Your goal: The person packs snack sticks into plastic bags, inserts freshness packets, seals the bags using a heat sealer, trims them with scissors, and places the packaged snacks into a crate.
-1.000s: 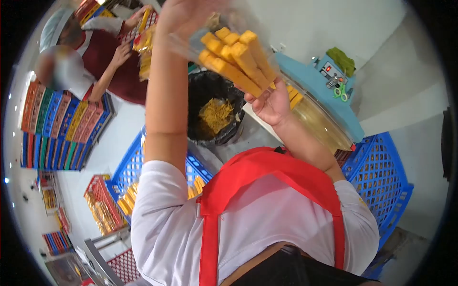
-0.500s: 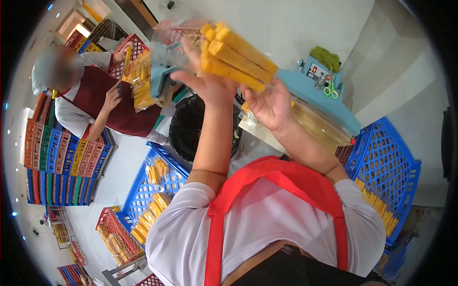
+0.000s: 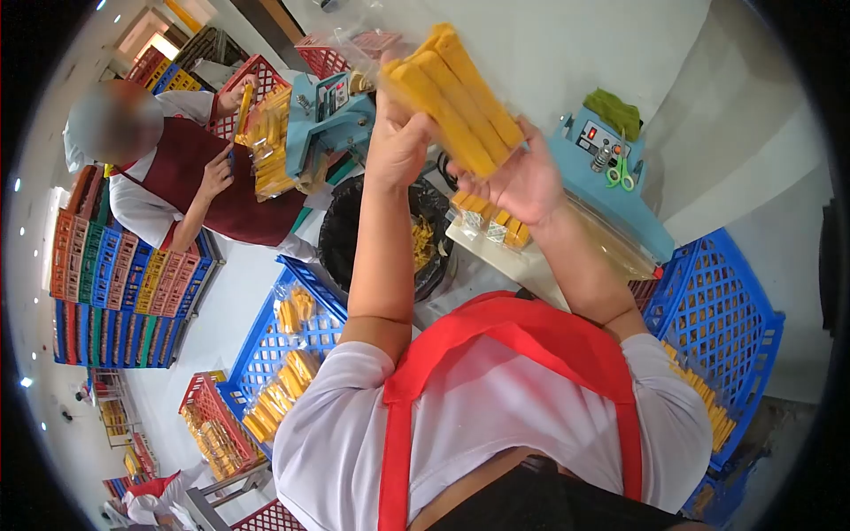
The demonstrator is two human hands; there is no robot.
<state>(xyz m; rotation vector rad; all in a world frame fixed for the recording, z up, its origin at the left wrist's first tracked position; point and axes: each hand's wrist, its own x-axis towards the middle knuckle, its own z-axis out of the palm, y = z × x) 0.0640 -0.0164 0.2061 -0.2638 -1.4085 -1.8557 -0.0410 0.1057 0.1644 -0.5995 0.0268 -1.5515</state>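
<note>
A clear bag of yellow sticks (image 3: 456,102) is held up at a tilt between my two hands, its loose plastic end at the upper left. My left hand (image 3: 398,142) grips the bag's left side, some fingers hidden behind it. My right hand (image 3: 522,184) holds the lower right end, thumb at the edge and fingers underneath. Below them, more packs of yellow sticks (image 3: 491,219) lie on a white surface (image 3: 513,259), beside a light-blue machine (image 3: 575,173) with green-handled scissors (image 3: 622,174) on it.
A black-lined bin (image 3: 341,239) with yellow scraps stands below my left hand. Blue crates (image 3: 266,341) (image 3: 722,310) flank me. At the left, a person in a maroon apron (image 3: 190,159) handles sticks near another blue machine (image 3: 328,124) and stacked crates (image 3: 133,265).
My left hand has come down from above and moved from open fingers to gripping the bag. The bag now shows its flat side, with its sticks in a row.
</note>
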